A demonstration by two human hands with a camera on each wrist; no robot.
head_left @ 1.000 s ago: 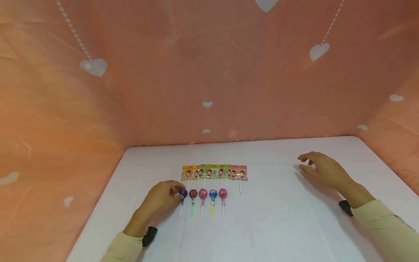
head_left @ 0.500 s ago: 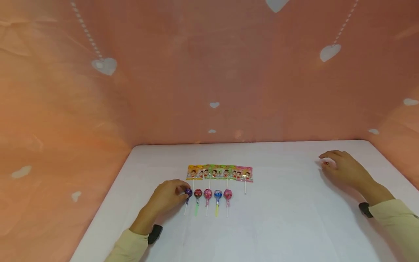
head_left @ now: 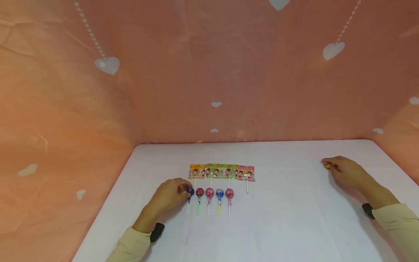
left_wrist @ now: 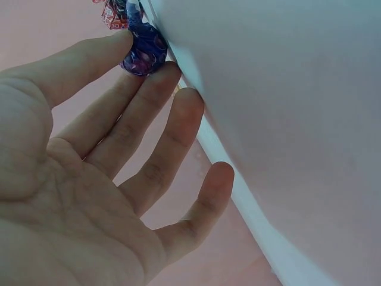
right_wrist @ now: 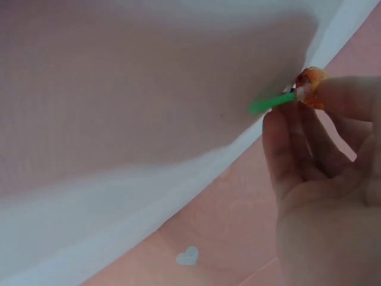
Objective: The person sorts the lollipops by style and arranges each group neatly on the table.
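Pinching purple lollipop (head_left: 190, 190) in left hand (head_left: 170, 194), orange lollipop (head_left: 328, 165) at right hand (head_left: 346, 171) fingertips

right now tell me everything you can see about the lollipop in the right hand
The orange lollipop has a small round head in a crinkly orange-red wrapper that looks like shiny film, on a bright green stick. The right hand pinches it at the head with curled fingertips, and the stick juts out toward the white table. It sits at the table's far right, well apart from the lollipop rows. Whether it rests on the surface cannot be told.
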